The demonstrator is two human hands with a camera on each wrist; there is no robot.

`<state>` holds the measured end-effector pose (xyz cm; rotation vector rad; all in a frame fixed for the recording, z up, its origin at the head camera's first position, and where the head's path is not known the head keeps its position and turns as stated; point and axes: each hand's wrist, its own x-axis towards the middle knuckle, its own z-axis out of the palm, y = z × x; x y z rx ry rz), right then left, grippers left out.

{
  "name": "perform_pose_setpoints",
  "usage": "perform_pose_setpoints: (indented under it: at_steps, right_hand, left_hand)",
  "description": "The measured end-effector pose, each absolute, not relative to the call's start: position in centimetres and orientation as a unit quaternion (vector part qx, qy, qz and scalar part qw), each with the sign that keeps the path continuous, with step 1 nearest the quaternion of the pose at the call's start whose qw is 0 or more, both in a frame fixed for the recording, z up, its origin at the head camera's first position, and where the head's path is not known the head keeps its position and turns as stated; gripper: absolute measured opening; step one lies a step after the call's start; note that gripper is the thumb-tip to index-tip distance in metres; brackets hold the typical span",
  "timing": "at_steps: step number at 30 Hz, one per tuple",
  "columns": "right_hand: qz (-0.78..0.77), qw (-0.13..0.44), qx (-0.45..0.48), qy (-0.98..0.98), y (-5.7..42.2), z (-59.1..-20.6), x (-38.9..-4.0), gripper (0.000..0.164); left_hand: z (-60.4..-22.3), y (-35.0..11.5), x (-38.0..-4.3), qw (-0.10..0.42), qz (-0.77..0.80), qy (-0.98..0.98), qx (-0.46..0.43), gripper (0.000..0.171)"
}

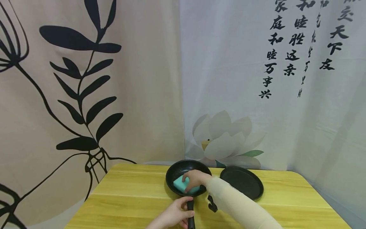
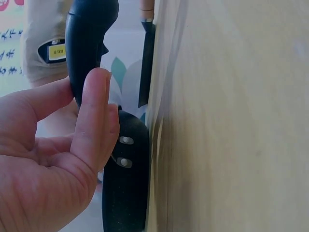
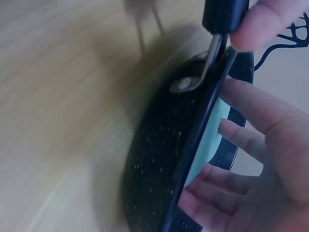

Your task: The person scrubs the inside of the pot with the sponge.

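Note:
A black frying pan [image 1: 172,168] stands on the table with its handle [image 1: 191,220] toward me. My left hand [image 1: 179,211] holds this handle near the pan body, thumb on one side and fingers on the other. Over the pan reaches my right hand [image 1: 197,178], gripping a teal cloth [image 1: 178,184] against the inside. From the right wrist view, the fingers bend over the rim and press on the cloth [image 3: 208,140]; part of it is hidden behind the pan wall [image 3: 161,135]. Two rivets [image 2: 125,151] show at the handle joint in the left wrist view.
A shallow round black pan [image 1: 243,183] lies to the right, partly behind my right forearm; its wooden handle [image 2: 147,8] appears in the left wrist view. The wooden table [image 1: 128,197] ends at a printed curtain [image 1: 151,95] behind the pans.

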<state>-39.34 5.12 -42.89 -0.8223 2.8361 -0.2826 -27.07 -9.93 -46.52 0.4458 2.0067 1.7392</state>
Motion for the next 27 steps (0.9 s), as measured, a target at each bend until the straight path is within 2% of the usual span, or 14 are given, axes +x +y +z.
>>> perform_pose_setpoints:
  at_steps: [27]
  right_hand:
    - [-0.081, 0.048, -0.224, 0.97, 3.1, -43.7, -41.0, 0.047]
  left_hand:
    - [-46.5, -9.7, -26.9, 0.218, 0.627, 0.73, 0.161, 0.053]
